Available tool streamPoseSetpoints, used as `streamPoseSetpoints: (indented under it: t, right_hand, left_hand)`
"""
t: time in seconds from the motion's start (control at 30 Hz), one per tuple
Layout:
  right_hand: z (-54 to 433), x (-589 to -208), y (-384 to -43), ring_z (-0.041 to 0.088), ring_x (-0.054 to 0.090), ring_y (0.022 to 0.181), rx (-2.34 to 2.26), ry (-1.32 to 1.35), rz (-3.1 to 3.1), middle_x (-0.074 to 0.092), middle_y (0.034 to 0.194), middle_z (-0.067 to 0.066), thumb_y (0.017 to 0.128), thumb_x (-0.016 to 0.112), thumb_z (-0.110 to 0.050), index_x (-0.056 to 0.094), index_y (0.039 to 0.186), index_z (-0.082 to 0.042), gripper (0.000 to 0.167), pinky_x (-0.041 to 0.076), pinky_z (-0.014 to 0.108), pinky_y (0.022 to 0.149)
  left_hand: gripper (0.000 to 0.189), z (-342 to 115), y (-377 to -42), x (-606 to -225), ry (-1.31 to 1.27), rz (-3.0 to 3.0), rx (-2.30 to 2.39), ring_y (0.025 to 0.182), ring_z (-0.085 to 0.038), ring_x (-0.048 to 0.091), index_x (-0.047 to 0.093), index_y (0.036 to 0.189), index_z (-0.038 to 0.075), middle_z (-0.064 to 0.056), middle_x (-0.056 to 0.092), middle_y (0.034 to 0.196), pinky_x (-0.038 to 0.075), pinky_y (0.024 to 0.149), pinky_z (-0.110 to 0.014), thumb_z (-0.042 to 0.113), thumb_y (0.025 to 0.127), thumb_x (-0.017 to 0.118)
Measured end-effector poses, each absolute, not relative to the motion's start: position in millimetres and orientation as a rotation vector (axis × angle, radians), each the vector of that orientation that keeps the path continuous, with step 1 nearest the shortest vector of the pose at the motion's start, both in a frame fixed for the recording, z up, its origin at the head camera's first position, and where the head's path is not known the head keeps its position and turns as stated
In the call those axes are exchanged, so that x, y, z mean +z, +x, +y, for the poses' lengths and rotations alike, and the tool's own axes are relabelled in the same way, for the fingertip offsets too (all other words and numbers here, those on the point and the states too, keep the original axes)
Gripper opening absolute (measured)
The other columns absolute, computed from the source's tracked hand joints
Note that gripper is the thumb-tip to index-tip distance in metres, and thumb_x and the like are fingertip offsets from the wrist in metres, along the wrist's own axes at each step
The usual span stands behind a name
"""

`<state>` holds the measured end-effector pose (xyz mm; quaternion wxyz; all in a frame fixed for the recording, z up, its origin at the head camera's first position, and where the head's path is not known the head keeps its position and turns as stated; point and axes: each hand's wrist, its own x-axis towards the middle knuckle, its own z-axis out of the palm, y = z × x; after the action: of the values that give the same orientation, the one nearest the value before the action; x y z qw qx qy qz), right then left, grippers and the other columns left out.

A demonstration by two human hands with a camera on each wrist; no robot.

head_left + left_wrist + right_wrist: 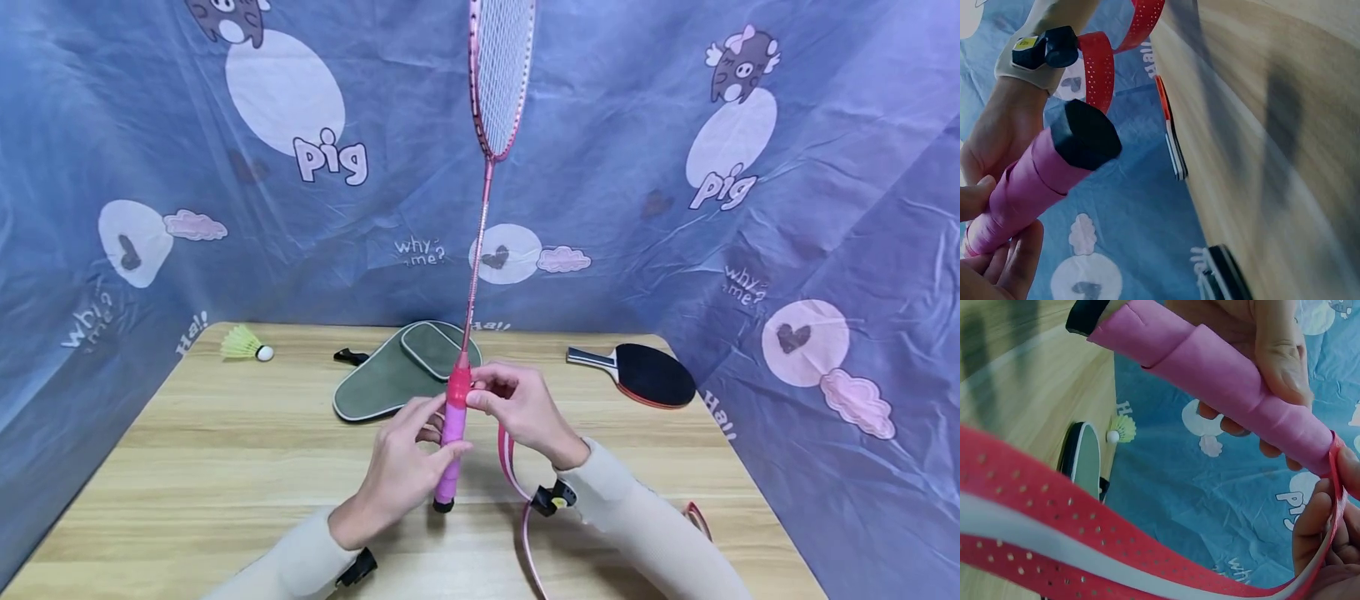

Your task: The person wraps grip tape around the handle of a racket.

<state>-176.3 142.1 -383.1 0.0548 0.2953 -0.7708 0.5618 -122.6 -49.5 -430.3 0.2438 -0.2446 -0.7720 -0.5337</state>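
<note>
A pink badminton racket (452,442) stands nearly upright over the table, its strung head cut off by the top of the head view. My left hand (401,462) holds the purple-pink handle between thumb and fingers, leaving the black butt cap (1088,134) exposed below. At the red upper end of the handle, my right hand (525,410) pinches a red perforated grip tape (1072,528). That tape bends round the handle's top edge there. Its loose length, with a pale stripe along the middle, hangs below the right hand past the wrist.
A green racket case (390,375) lies behind the hands on the wooden table (187,467). The yellow shuttlecock (243,343) is at the back left, and a black table tennis bat (654,375) at the back right. Blue printed cloth (600,167) surrounds the table's back and sides.
</note>
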Motion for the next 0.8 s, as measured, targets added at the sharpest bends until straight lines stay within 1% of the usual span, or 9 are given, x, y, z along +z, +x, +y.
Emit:
streamPoseSetpoints:
  t: [0.17,0.3,0.4,0.53,0.7,0.8]
  right_hand:
    - [144,-385,-179,0.005,0.059,0.068,1.669,0.884,-2.384,0.070,0.085,0.010,0.084,0.081,-0.005,0.076,0.104,-0.003,0.021,0.052,0.018,0.058]
    - [147,-383,-179,0.007,0.063,0.071,1.634,0.918,-2.429,0.072,0.085,0.009,0.083,0.082,-0.006,0.076,0.105,-0.004,0.022,0.055,0.019,0.060]
    - [151,-381,-179,0.007,0.061,0.070,1.579,0.989,-2.437,0.073,0.085,0.009,0.084,0.081,-0.006,0.075,0.107,-0.004,0.024,0.053,0.020,0.058]
    - [154,-379,-180,0.005,0.060,0.067,1.512,1.048,-2.439,0.073,0.084,0.006,0.085,0.080,-0.006,0.074,0.110,-0.004,0.026,0.050,0.019,0.054]
    - [156,-377,-180,0.005,0.058,0.066,1.510,1.038,-2.457,0.073,0.083,0.007,0.086,0.080,-0.008,0.074,0.110,-0.004,0.026,0.049,0.019,0.054]
    - [156,-376,-181,0.006,0.059,0.067,1.557,1.006,-2.468,0.073,0.084,0.010,0.086,0.079,-0.008,0.074,0.109,-0.003,0.024,0.049,0.019,0.055]
  left_hand:
    - [0.060,-49,-122,-432,-0.600,-2.170,-1.608,0.087,-0.015,0.071,0.064,0.132,0.003,-0.006,0.068,0.105,0.064,0.076,-0.021,0.003,0.076,0.087]
    - [0.055,-50,-124,-433,-0.579,-2.213,-1.658,0.091,-0.015,0.070,0.065,0.131,0.002,-0.008,0.068,0.107,0.064,0.079,-0.022,0.000,0.079,0.084]
    - [0.052,-53,-126,-433,-0.594,-2.229,-1.693,0.092,-0.014,0.069,0.065,0.130,0.000,-0.009,0.068,0.108,0.064,0.081,-0.023,-0.002,0.080,0.082]
    - [0.052,-55,-128,-431,-0.580,-2.258,-1.798,0.094,-0.014,0.068,0.065,0.131,0.003,-0.009,0.068,0.109,0.064,0.081,-0.024,-0.001,0.082,0.081]
    - [0.054,-55,-130,-431,-0.566,-2.283,-1.923,0.094,-0.011,0.067,0.063,0.135,0.004,-0.013,0.067,0.111,0.064,0.082,-0.024,0.004,0.084,0.080]
    - [0.054,-55,-131,-431,-0.594,-2.278,-1.976,0.095,-0.011,0.068,0.061,0.136,0.002,-0.017,0.066,0.112,0.063,0.084,-0.024,0.005,0.086,0.078]
